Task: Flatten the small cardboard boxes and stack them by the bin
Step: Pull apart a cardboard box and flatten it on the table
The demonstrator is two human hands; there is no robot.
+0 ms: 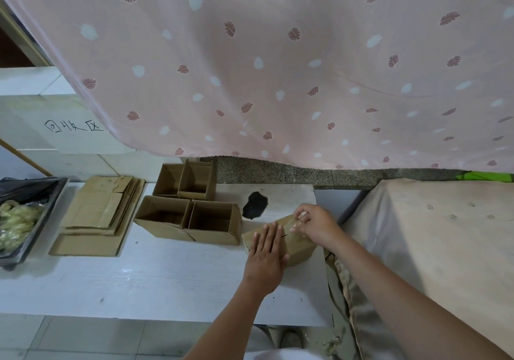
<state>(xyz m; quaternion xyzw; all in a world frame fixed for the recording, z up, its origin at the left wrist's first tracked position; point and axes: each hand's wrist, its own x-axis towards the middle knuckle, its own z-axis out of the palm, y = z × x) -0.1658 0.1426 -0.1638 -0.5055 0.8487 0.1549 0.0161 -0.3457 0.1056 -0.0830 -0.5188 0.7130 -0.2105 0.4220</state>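
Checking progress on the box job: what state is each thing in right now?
Taped box: still closed, tape being peeled.
Left hand: flat, pressing the box.
Right hand: pinching the tape.
Four open boxes: upright, not flattened.
Flattened stack: lying flat beside the bin.

A makeshift recycling corner in a plain tiled room: a white desk [155, 281] with flattened cardboard [97, 215], open boxes [189, 206], a lined bin [25, 217], a handwritten sign [73, 127] and a leaf-print curtain [278, 67].
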